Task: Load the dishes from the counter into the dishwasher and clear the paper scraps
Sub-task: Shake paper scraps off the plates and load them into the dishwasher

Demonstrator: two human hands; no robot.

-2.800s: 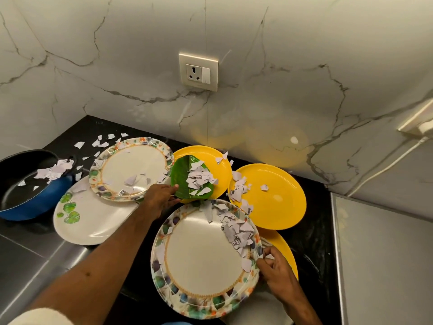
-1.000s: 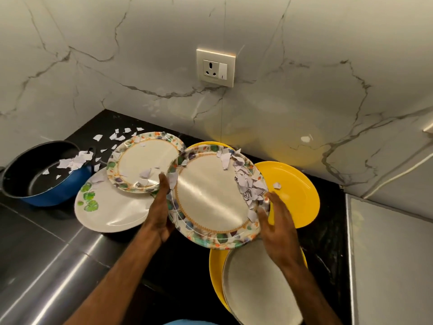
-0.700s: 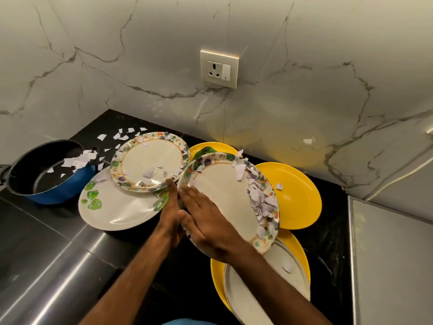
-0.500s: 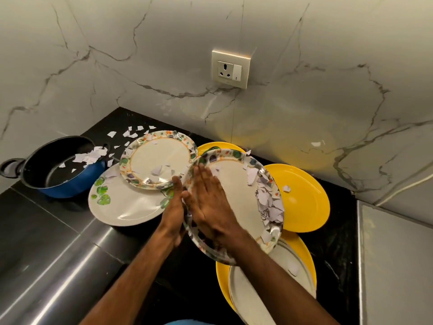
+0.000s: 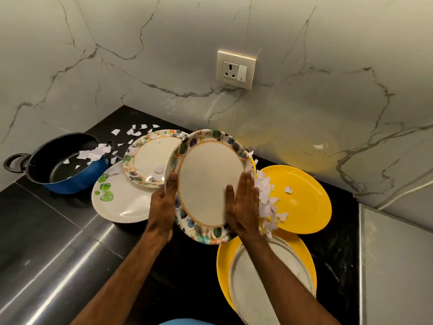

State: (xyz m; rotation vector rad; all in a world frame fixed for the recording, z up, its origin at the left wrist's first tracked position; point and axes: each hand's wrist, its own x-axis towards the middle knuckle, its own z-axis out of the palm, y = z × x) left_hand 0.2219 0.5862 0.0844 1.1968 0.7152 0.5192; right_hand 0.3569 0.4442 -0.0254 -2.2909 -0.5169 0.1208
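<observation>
— What lies closest?
— A black surface, with a brushed-steel strip at its near left and a grey panel on the right. Nearest on it is a yellow plate with a pale plate lying in it, partly hidden by the right forearm.
— And the hands?
— The left hand grips the left rim of a floral plate, thumb on its face and fingers behind. The plate is tilted, off the surface. The right hand lies flat with straight fingers on the plate's right side, against a heap of paper scraps spilling over that rim above a second yellow plate.
— Further back?
— To the left, a white leaf-print plate carries a second floral plate with a few scraps on it. The held plate overlaps its right edge. Beyond, a blue pot holds more scraps, and loose scraps lie in the corner.
— The room?
— Veined marble walls meet at a corner, with a socket and switch. Print on one scrap is too small to read.
</observation>
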